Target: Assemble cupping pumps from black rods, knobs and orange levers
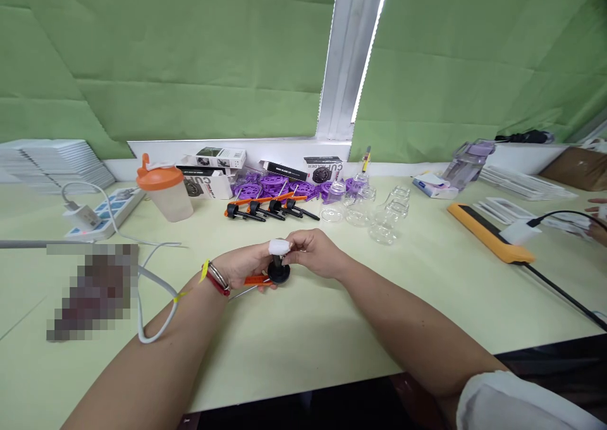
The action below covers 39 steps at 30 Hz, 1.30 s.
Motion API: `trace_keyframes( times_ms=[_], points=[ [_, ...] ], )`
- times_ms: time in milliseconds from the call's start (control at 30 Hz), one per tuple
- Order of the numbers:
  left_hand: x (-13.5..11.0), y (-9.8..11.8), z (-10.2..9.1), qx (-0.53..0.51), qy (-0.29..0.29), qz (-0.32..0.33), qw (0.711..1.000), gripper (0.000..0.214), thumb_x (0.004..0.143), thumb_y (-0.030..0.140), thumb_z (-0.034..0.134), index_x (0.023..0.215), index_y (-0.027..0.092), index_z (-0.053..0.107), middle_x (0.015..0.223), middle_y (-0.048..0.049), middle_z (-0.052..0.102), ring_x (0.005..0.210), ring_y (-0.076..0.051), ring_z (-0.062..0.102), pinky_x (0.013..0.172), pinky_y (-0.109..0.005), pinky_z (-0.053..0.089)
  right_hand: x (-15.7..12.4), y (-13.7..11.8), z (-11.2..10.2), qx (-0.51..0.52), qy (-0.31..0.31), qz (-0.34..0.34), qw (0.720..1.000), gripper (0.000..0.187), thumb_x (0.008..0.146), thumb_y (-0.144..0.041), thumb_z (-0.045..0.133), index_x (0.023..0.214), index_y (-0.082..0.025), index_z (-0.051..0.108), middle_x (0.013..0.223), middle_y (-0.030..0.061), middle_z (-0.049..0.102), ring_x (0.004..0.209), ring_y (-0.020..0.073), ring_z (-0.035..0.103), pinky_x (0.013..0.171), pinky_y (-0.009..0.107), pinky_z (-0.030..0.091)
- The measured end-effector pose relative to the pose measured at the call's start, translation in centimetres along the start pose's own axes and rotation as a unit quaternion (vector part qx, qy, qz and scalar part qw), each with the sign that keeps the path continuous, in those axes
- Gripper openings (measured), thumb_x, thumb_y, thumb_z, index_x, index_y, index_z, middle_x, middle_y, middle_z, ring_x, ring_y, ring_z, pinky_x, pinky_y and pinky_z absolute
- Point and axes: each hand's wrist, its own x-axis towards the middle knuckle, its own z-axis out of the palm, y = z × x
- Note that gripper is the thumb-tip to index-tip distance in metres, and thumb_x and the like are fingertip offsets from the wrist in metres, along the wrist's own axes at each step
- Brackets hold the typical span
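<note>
My left hand [249, 264] is closed around an assembly with a black round part [279, 273], an orange strip [256, 280] and a thin metal rod [243, 293] poking out toward me. A white wrap [279, 247] covers the tip of my left thumb. From the other side, my right hand [313, 253] pinches at the top of the black part, close to that thumb; its fingertips are partly hidden. Beyond my hands lies a row of similar black and orange pieces [270, 210], with purple slotted discs [265, 186] behind them.
Clear plastic cups [386, 215] stand back right of my hands. An orange-lidded shaker bottle [165, 190], printed boxes [208, 183] and a white power strip [109, 214] are at left. Toward the right lies an orange power strip [490, 234]; another person's hand [598, 218] shows at the edge.
</note>
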Motion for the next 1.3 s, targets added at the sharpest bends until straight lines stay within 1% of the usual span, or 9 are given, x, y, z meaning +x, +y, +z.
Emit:
trace_keyframes(
  times_ms=[133, 233, 500, 600, 733, 900, 1100, 1300],
  points=[
    [0.06, 0.06, 0.15, 0.016, 0.005, -0.004, 1.000, 0.048, 0.066, 0.063, 0.058, 0.081, 0.019, 0.048, 0.070, -0.0013, 0.058, 0.057, -0.015, 0.056, 0.046, -0.024, 0.036, 0.00, -0.45, -0.03, -0.032, -0.006, -0.007, 0.999, 0.017, 0.063, -0.027, 0.075, 0.073, -0.016, 0.066, 0.074, 0.0002, 0.064, 0.068, 0.0137, 0.057, 0.067, 0.027, 0.048],
    [0.04, 0.14, 0.32, 0.023, 0.010, -0.009, 1.000, 0.050, 0.065, 0.065, 0.058, 0.083, 0.019, 0.049, 0.068, -0.0007, 0.057, 0.056, -0.015, 0.055, 0.046, -0.024, 0.036, -0.03, -0.86, -0.12, -0.038, -0.019, -0.010, 0.999, 0.014, 0.064, -0.024, 0.075, 0.072, -0.016, 0.067, 0.075, 0.0002, 0.065, 0.069, 0.0140, 0.058, 0.067, 0.027, 0.047],
    [-0.15, 0.30, 0.46, 0.024, 0.008, -0.010, 1.000, 0.050, 0.064, 0.064, 0.059, 0.082, 0.018, 0.049, 0.068, -0.0010, 0.057, 0.056, -0.015, 0.054, 0.045, -0.024, 0.034, 0.06, -0.53, -0.37, 0.001, -0.039, 0.011, 0.999, 0.017, 0.063, -0.027, 0.076, 0.070, -0.015, 0.065, 0.072, -0.0002, 0.064, 0.068, 0.0138, 0.058, 0.066, 0.027, 0.047],
    [-0.07, 0.32, 0.50, 0.023, 0.015, -0.016, 0.999, 0.050, 0.063, 0.064, 0.060, 0.082, 0.018, 0.049, 0.068, -0.0007, 0.056, 0.055, -0.014, 0.054, 0.046, -0.024, 0.035, 0.08, -0.43, -0.41, 0.015, -0.045, 0.011, 0.999, 0.019, 0.062, -0.028, 0.076, 0.072, -0.015, 0.066, 0.072, -0.0002, 0.065, 0.068, 0.0140, 0.058, 0.066, 0.027, 0.048],
    [-0.02, 0.39, 0.57, 0.032, 0.021, -0.021, 0.999, 0.049, 0.062, 0.063, 0.060, 0.079, 0.018, 0.050, 0.068, -0.0013, 0.056, 0.054, -0.014, 0.052, 0.046, -0.025, 0.034, 0.03, -0.44, -0.37, 0.018, -0.041, 0.011, 0.999, 0.017, 0.062, -0.026, 0.076, 0.072, -0.015, 0.067, 0.073, -0.0002, 0.065, 0.069, 0.0141, 0.059, 0.067, 0.027, 0.047],
    [0.06, 0.18, 0.33, 0.031, 0.012, -0.014, 0.999, 0.048, 0.064, 0.064, 0.058, 0.079, 0.019, 0.049, 0.069, -0.0012, 0.056, 0.055, -0.014, 0.053, 0.047, -0.025, 0.034, -0.02, -0.55, -0.09, 0.021, -0.022, 0.008, 0.999, 0.014, 0.060, -0.021, 0.076, 0.069, -0.015, 0.066, 0.073, -0.0005, 0.065, 0.068, 0.0138, 0.059, 0.067, 0.027, 0.048],
    [0.16, -0.25, 0.04, 0.038, 0.022, -0.015, 0.999, 0.046, 0.068, 0.062, 0.057, 0.082, 0.019, 0.050, 0.071, -0.0012, 0.057, 0.057, -0.015, 0.054, 0.049, -0.025, 0.036, 0.06, -0.58, -0.19, 0.023, -0.034, 0.018, 0.999, 0.015, 0.060, -0.021, 0.077, 0.071, -0.016, 0.067, 0.073, -0.0005, 0.065, 0.070, 0.0151, 0.060, 0.068, 0.028, 0.048],
    [0.01, 0.02, 0.36, 0.041, 0.028, -0.020, 0.999, 0.047, 0.065, 0.063, 0.058, 0.082, 0.019, 0.050, 0.071, -0.0003, 0.056, 0.057, -0.014, 0.054, 0.050, -0.025, 0.035, 0.11, -0.37, -0.42, 0.019, -0.038, 0.019, 0.999, 0.016, 0.061, -0.021, 0.076, 0.071, -0.015, 0.066, 0.072, -0.0006, 0.065, 0.068, 0.0143, 0.060, 0.067, 0.028, 0.049]
  ],
)
